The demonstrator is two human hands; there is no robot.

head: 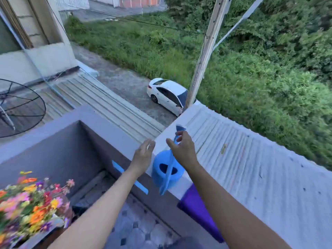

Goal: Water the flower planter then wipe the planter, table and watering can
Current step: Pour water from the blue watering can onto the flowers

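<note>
Watering can [168, 169] on the ledge [181, 183], right hand [183, 150] grip round its spout [179, 129], left hand [142, 155] spread, planter [41, 234] holding flowers [32, 203].

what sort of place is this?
Likely an upper-floor house balcony: a grey parapet wall with a blue watering can on it, a corrugated roof beyond, a white car parked far below.

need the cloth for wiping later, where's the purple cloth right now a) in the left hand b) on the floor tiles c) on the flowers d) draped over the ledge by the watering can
d: the purple cloth hangs over the ledge just right of the blue watering can.
</note>
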